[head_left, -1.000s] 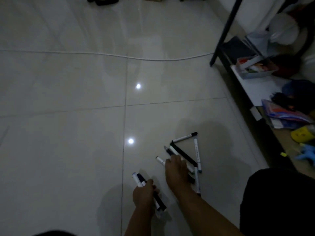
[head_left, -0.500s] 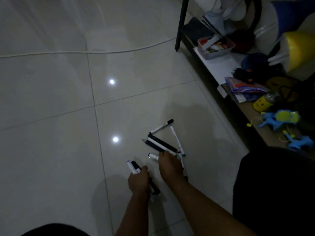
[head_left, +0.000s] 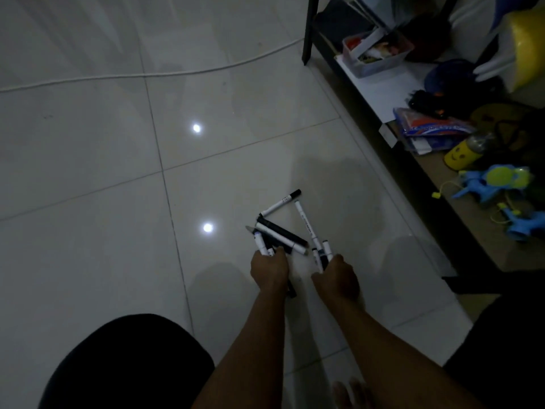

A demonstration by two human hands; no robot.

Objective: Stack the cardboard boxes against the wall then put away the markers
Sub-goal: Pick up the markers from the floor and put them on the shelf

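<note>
White-and-black plastic markers [head_left: 281, 236] lie loose on the pale glossy floor tiles [head_left: 88, 231], at twelve o'clock from our hands. Our right hand [head_left: 336, 278] has lifted from the pile and now grips a few; our left hand [head_left: 269, 271] still clutches its bundle. Gathering is about half done, we judge. Dim light blurs the count, and no cardboard boxes show.
</note>
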